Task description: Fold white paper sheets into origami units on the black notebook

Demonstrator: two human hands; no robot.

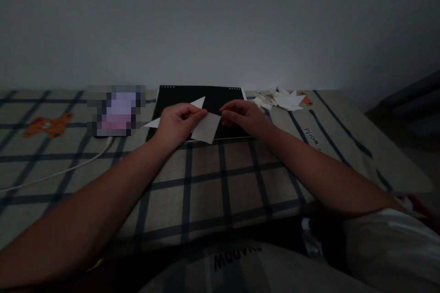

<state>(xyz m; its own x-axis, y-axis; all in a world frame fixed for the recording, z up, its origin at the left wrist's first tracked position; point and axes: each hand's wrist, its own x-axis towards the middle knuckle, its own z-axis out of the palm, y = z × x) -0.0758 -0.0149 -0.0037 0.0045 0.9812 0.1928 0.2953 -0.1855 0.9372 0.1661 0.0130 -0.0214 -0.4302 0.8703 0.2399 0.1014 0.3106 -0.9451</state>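
My left hand [177, 122] pinches a folded sheet of white paper [207, 127] over a black board [220, 96] that lies on a checked bedsheet. White points of the paper stick out above and to the left of that hand. My right hand [242, 116] rests on the board just right of the paper, fingers curled with the tips at the paper's right edge; whether they grip it is unclear.
A pile of folded white paper pieces [282, 100] lies at the back right of the board. A blurred-out device [117, 110] sits to the left with a white cable [68, 167] running from it. A plain wall stands behind the bed.
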